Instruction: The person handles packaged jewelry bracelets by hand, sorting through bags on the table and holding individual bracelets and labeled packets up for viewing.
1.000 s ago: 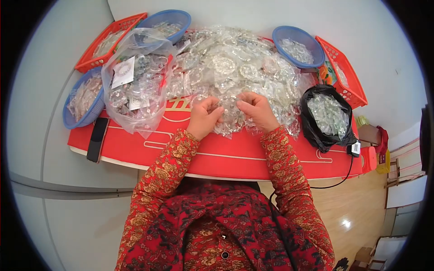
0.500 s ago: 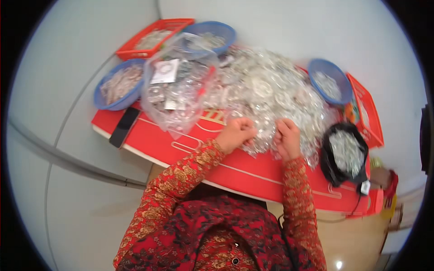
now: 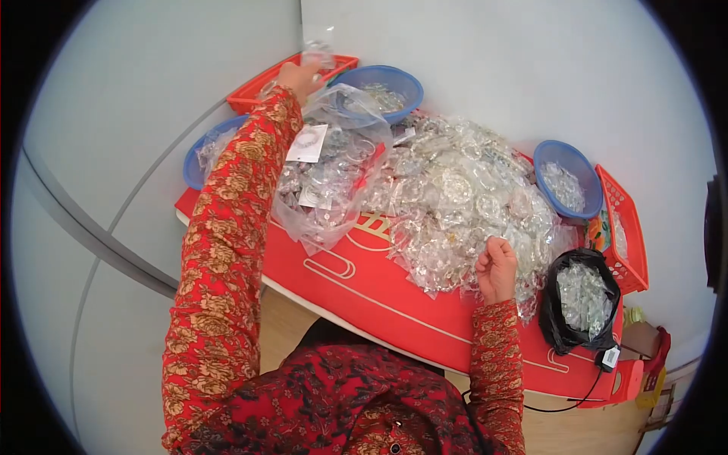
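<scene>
My left hand is stretched out to the back left, fingers closed on a small clear plastic packet. The packet is above the red basket at the wall; what is inside it is too small to tell. Over the front right of a big heap of clear packets, my right hand has its fingers curled together. Whether anything is pinched there I cannot make out. Below my left forearm lies an open clear plastic bag of packets with a white card on top.
Blue bowls of small packets stand at the back, left and right. A second red basket is at the right edge, beside a black bag of packets. All rest on a red table. A cable hangs off its edge.
My left hand has moved from the heap's front to the back left, now with a packet. My right hand stays over the heap. The whole view has shifted, and my forearm hides the phone.
</scene>
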A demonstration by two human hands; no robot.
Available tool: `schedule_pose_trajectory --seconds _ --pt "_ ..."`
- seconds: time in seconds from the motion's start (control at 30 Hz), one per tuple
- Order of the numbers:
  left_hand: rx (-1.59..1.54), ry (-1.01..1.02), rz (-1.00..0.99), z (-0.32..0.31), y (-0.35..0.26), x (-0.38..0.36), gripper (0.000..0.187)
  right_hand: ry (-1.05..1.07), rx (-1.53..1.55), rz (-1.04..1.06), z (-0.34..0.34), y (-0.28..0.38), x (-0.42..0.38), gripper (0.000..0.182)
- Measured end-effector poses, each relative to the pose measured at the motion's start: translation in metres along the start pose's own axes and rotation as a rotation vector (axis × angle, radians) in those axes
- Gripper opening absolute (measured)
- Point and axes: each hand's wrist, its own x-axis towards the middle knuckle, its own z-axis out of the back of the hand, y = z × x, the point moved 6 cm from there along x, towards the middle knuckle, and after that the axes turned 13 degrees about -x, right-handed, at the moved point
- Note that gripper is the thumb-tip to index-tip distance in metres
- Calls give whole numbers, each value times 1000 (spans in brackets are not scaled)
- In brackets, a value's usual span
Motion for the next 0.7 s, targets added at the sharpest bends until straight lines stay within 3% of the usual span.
schedule_pose_trajectory --seconds 0.03,0.13,0.2,0.37,0.5,0.7 --pt "17 -59 19 4 7 10 17 -16 -16 -3 -1 1 0 8" --pt "284 49 -240 -32 41 -15 15 -60 -77 14 -1 1 0 9" --pt "15 386 -109 -78 54 -92 12 -120 -100 27 8 0 -1 10" --pt "86 747 4 -133 92 -214 8 -199 -7 92 21 3 6 13" --pt "191 762 105 -148 122 -223 12 -199 13 125 23 4 7 14" --pt "323 473 -288 -150 139 -212 26 -186 -12 125 24 5 7 13"
